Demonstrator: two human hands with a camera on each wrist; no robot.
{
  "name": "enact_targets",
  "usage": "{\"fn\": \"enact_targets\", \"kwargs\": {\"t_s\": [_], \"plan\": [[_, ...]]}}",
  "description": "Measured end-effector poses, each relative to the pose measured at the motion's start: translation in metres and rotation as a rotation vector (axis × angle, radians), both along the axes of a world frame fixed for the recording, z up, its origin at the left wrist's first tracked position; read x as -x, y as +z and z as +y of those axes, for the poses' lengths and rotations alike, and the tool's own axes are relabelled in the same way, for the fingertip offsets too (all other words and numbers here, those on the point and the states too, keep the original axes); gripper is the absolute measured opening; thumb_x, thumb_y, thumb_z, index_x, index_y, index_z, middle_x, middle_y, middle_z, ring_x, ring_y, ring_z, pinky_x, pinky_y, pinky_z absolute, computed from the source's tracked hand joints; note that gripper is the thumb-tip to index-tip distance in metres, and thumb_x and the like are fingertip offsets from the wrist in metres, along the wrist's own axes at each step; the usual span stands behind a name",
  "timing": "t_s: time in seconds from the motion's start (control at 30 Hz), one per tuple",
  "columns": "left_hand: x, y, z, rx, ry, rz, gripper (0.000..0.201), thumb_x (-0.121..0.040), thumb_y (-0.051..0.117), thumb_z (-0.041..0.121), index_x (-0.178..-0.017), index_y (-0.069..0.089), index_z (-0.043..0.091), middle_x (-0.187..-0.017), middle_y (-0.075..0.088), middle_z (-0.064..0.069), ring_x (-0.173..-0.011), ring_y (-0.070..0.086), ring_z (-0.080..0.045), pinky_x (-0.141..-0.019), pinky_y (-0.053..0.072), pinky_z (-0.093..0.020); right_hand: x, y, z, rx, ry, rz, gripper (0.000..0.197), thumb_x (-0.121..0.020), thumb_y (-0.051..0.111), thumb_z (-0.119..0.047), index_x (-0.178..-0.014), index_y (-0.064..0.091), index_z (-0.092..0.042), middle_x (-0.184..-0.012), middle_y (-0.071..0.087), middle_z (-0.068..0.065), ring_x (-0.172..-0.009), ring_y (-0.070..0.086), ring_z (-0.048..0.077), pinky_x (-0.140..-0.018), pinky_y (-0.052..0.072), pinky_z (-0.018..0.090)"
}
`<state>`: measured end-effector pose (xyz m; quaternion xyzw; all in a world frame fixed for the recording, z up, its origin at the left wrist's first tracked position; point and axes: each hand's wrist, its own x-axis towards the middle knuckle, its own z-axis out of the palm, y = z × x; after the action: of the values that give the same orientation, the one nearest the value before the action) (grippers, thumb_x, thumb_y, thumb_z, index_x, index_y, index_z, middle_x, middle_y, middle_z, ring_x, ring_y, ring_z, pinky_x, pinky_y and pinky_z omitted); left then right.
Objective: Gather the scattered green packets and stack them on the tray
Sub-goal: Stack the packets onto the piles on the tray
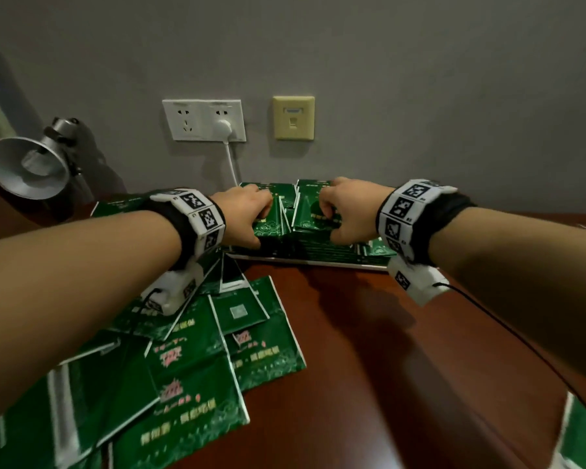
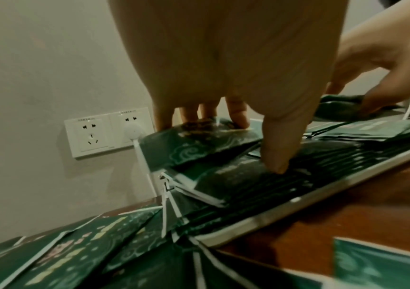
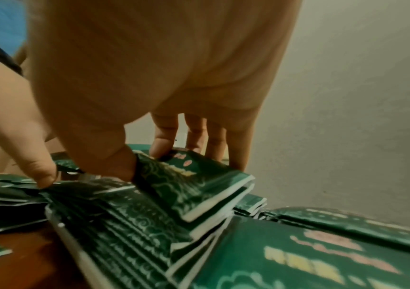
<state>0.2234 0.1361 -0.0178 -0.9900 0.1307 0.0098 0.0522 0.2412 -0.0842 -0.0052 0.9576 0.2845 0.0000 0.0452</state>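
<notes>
Hands at tray (image 1: 305,263): left hand (image 1: 242,216) and right hand (image 1: 347,211) each pinch green packets (image 1: 271,220), thumbs near, fingers far side.

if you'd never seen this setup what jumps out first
Both hands meet at the far edge of the table: the left hand and right hand each grip green packets on the white tray. More scattered packets fan across the red-brown table under the left arm.
</notes>
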Motion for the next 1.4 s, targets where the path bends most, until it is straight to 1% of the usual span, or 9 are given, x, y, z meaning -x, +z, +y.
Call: {"fn": "enact_targets", "kwargs": {"t_s": [0.13, 0.23, 0.4, 0.57, 0.7, 0.83, 1.0, 1.23, 1.4], "plan": [[-0.024, -0.013, 0.007, -0.013, -0.011, 0.061, 0.048, -0.068, 0.081, 0.04, -0.095, 0.045, 0.022, -0.106, 0.049, -0.004, -0.094, 0.045, -0.022, -0.081, 0.046, -0.037, -0.026, -0.01, 0.018, 0.094, -0.045, 0.003, 0.038, -0.074, 0.073, -0.038, -0.1, 0.05, -0.024, -0.106, 0.044, 0.003, -0.081, 0.054, 0.026, -0.063, 0.046, 0.034], [-0.024, -0.017, 0.011, -0.008, -0.021, 0.079, 0.053, -0.066, 0.081, 0.048, -0.101, 0.048, 0.026, -0.121, 0.045, -0.004, -0.11, 0.041, -0.025, -0.092, 0.044, -0.039, -0.027, -0.014, 0.019, 0.131, -0.037, -0.029, 0.036, -0.075, 0.07, -0.042, -0.1, 0.049, -0.029, -0.109, 0.046, 0.002, -0.081, 0.051, 0.023, -0.058, 0.041, 0.031], [-0.006, -0.006, 0.005, -0.024, -0.011, -0.024, 0.073, -0.068, 0.079, 0.053, -0.128, 0.046, 0.027, -0.138, 0.036, -0.006, -0.127, 0.033, -0.027, -0.102, 0.039, -0.04, -0.002, 0.0, 0.001, 0.136, -0.036, -0.063, 0.04, -0.078, 0.066, -0.042, -0.112, 0.05, -0.03, -0.111, 0.048, 0.0, -0.085, 0.053, 0.023, -0.061, 0.041, 0.032], [0.033, 0.01, -0.03, -0.024, -0.048, -0.054, 0.073, -0.072, 0.076, 0.052, -0.132, 0.044, 0.025, -0.134, 0.038, -0.007, -0.125, 0.035, -0.027, -0.101, 0.04, -0.04, 0.054, 0.013, -0.041, 0.187, -0.107, -0.023, 0.047, -0.079, 0.064, -0.039, -0.122, 0.05, -0.028, -0.106, 0.055, -0.002, -0.09, 0.057, 0.024, -0.068, 0.046, 0.032], [0.08, 0.012, -0.082, -0.043, -0.154, -0.028, 0.07, -0.076, 0.075, 0.05, -0.133, 0.044, 0.025, -0.133, 0.039, -0.008, -0.123, 0.035, -0.028, -0.1, 0.04, -0.041, 0.113, 0.009, -0.096, 0.243, -0.193, 0.024, 0.057, -0.077, 0.07, -0.047, -0.127, 0.05, -0.028, -0.118, 0.061, 0.002, -0.103, 0.06, 0.028, -0.077, 0.049, 0.033], [0.141, -0.001, -0.152, -0.046, -0.325, 0.143, 0.065, -0.08, 0.073, 0.045, -0.133, 0.045, 0.02, -0.129, 0.044, -0.009, -0.12, 0.044, -0.026, -0.096, 0.043, -0.036, 0.186, -0.006, -0.157, 0.299, -0.304, 0.18, 0.069, -0.078, 0.07, -0.049, -0.137, 0.044, -0.024, -0.13, 0.058, 0.004, -0.113, 0.058, 0.025, -0.086, 0.046, 0.028], [0.215, -0.041, -0.22, 0.021, -0.528, 0.325, 0.076, -0.074, 0.077, 0.05, -0.136, 0.043, 0.022, -0.13, 0.046, -0.005, -0.12, 0.047, -0.024, -0.101, 0.043, -0.037, 0.261, -0.046, -0.207, 0.317, -0.425, 0.423, 0.084, -0.069, 0.07, -0.068, -0.132, 0.046, -0.018, -0.121, 0.063, 0.003, -0.106, 0.062, 0.024, -0.087, 0.05, 0.032], [0.266, -0.062, -0.234, -0.016, -0.591, 0.228, 0.078, -0.077, 0.067, 0.058, -0.139, 0.043, 0.017, -0.152, 0.022, -0.009, -0.136, 0.03, -0.029, -0.107, 0.038, -0.041, 0.294, -0.06, -0.182, 0.123, -0.164, 0.304, 0.056, -0.084, 0.067, -0.048, -0.128, 0.051, -0.017, -0.116, 0.064, 0.004, -0.099, 0.061, 0.026, -0.081, 0.049, 0.031], [0.278, -0.053, -0.195, -0.099, -0.575, 0.195, 0.062, -0.081, 0.062, 0.06, -0.121, 0.056, 0.014, -0.144, 0.035, -0.003, -0.115, 0.052, -0.024, -0.086, 0.049, -0.033, 0.297, -0.064, -0.15, 0.014, -0.015, 0.315, 0.059, -0.087, 0.066, -0.04, -0.138, 0.046, -0.017, -0.138, 0.053, 0.007, -0.126, 0.05, 0.026, -0.1, 0.043, 0.037]]}}
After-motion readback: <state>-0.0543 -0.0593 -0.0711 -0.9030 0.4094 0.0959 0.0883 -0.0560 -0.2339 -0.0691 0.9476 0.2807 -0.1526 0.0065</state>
